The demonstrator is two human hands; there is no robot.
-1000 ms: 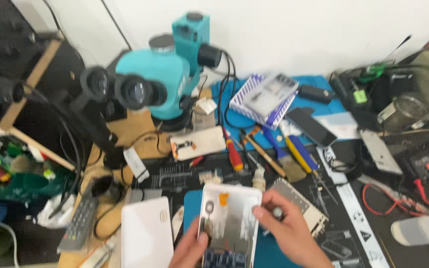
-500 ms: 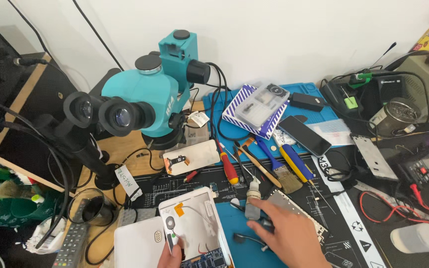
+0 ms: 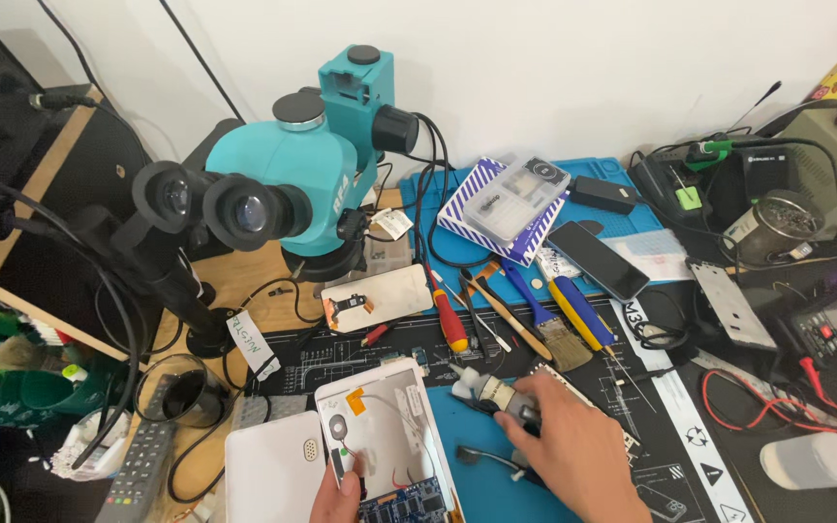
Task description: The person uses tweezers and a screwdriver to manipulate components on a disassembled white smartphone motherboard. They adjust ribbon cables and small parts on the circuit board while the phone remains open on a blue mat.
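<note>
An opened tablet (image 3: 387, 429) lies on the blue mat (image 3: 496, 484) at the bottom centre, its inner frame and blue circuit board showing. My left hand (image 3: 339, 494) pinches its lower left edge. My right hand (image 3: 573, 452) rests on the mat to the right of it, fingers closed around a small white and grey tool (image 3: 491, 392) whose tip points left toward the tablet. A white back cover (image 3: 273, 472) lies just left of the tablet.
A teal microscope (image 3: 293, 174) stands at the back left. Screwdrivers (image 3: 449, 320), a brush (image 3: 546, 324), a dark phone (image 3: 598, 260), a striped box (image 3: 506, 199), a soldering station (image 3: 825, 324), a white bottle (image 3: 821, 460) and a remote (image 3: 142, 465) crowd the bench.
The view has tilted up and steadied. My right hand left the tablet's right edge and now grips the small tool on the mat. My left hand stays on the tablet.
</note>
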